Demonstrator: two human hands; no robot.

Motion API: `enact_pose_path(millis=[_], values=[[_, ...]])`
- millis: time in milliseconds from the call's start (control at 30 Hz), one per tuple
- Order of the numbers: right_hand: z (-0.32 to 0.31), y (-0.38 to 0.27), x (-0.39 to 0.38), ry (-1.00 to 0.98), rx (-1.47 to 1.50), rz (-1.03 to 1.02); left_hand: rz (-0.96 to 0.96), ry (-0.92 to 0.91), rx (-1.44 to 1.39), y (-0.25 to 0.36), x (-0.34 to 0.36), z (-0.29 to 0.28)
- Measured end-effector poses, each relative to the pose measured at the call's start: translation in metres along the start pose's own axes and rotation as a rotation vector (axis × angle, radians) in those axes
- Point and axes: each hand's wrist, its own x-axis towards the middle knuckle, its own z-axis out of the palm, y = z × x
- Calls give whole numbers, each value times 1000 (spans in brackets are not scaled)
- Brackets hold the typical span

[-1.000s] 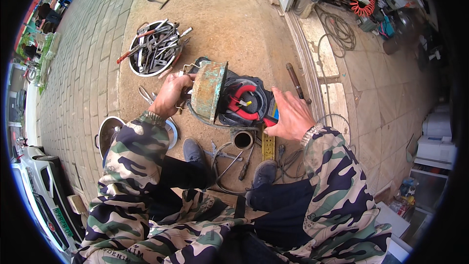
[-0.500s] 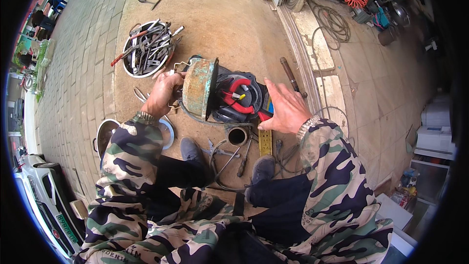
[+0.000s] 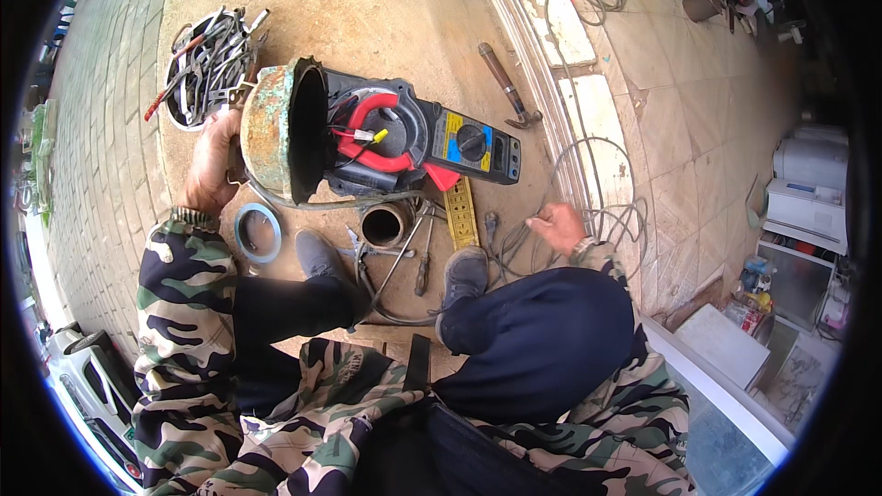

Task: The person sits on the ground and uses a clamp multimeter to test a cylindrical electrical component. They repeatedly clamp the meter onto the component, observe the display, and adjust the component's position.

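My left hand (image 3: 213, 163) grips the outer end of a rusty metal casing (image 3: 270, 133) with flaking green paint; some fingers are hidden behind it. The open mouth of the casing faces a black machine body (image 3: 354, 188), with thin wires between them. On that body lies a clamp meter (image 3: 473, 142) with red jaws, a yellow wire connector (image 3: 380, 136) showing inside the jaws. To the right and lower, my right hand (image 3: 558, 228) is closed, with its fingertips on a dark cable (image 3: 514, 243) near the ground.
A basin of hand tools (image 3: 207, 69) stands at the left. A hammer (image 3: 507, 83) lies beside the door track. Near my shoes are a blue-grey ring (image 3: 258, 232), a short pipe (image 3: 384, 225), a screwdriver (image 3: 423, 271) and a yellow power strip (image 3: 461, 216). Cable loops (image 3: 611, 188) cross the threshold.
My right hand has left the clamp meter and moved down to the cable, its fingers now closed. The left hand stays on the casing. The whole view has shifted to the right.
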Motion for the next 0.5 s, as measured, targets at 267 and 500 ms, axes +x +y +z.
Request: enact_pose_path(millis=[267, 500], values=[[138, -21, 6, 152, -70, 120, 2, 24, -78, -19, 14, -26], [142, -19, 2, 187, -77, 107, 1, 9, -57, -18, 14, -25]])
